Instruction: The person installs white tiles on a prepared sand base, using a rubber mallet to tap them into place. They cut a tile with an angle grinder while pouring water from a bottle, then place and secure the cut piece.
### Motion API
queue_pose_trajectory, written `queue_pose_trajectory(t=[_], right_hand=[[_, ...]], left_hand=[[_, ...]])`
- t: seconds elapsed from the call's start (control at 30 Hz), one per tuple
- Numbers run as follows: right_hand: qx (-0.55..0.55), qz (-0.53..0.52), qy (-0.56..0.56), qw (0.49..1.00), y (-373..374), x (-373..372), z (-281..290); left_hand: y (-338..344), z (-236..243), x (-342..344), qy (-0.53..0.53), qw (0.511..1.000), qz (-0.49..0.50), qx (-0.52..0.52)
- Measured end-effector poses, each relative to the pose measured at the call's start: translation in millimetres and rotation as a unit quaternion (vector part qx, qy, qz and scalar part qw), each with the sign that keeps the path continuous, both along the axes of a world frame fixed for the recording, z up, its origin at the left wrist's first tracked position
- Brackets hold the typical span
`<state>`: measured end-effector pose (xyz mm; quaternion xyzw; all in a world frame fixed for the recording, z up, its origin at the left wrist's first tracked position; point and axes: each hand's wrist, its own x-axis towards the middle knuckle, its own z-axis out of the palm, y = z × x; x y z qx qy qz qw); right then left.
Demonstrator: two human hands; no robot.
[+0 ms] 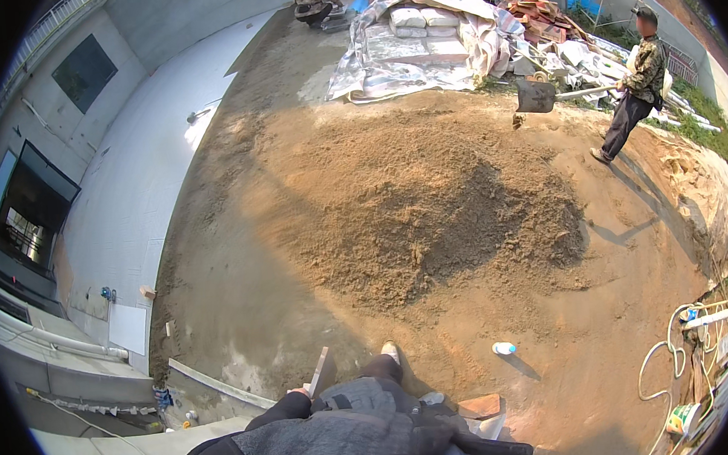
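My left hand is at the bottom middle, beside my grey jacket, its fingers closed round the lower end of a narrow flat board. The board tilts up and away from me. My right hand does not show; my jacket and dark sleeve fill the lower edge there. One of my shoes points toward a large heap of brown sand in front of me. A reddish brick-like slab lies just right of my body.
A small white bottle stands to the right on the ground. A co-worker holds a shovel at far right; another person crouches at the back. Sheeted bags lie behind the sand. A hose curls at right. White panels line the left.
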<state>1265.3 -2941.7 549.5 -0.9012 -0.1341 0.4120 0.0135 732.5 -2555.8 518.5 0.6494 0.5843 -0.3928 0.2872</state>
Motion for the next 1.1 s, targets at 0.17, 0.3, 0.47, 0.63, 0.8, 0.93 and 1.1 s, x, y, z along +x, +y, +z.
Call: queue_pose_trajectory(t=[0.17,0.3,0.47,0.63,0.8,0.93,1.1], right_hand=[[-0.036,0.081,0.001,0.996,82.3,10.8,30.0],[-0.07,0.172,0.015,0.982,134.2,35.5,31.4],[-0.045,0.306,0.048,0.95,267.5,54.7,6.1],[-0.071,0.44,0.044,0.894,446.9,36.3,7.1],[-0.051,0.502,0.064,0.861,624.7,12.3,-5.6],[-0.03,0.534,-0.004,0.845,728.8,-22.2,-3.8],[0.043,0.611,-0.063,0.788,844.2,-54.4,-14.4]], left_hand=[[-41.5,-38.7,-70.7,-0.076,0.983,0.166,0.032],[-71.2,-42.0,-99.4,-0.066,0.965,0.252,-0.012],[-88.4,-42.4,-98.9,-0.057,0.935,0.348,-0.037],[-61.5,-28.6,-82.5,-0.064,0.895,0.44,0.032],[11.5,-5.8,-62.8,-0.043,0.869,0.492,0.02],[75.8,4.2,-64.6,-0.026,0.853,0.522,0.011],[122.4,-24.7,-56.6,-0.027,0.811,0.583,-0.044]])
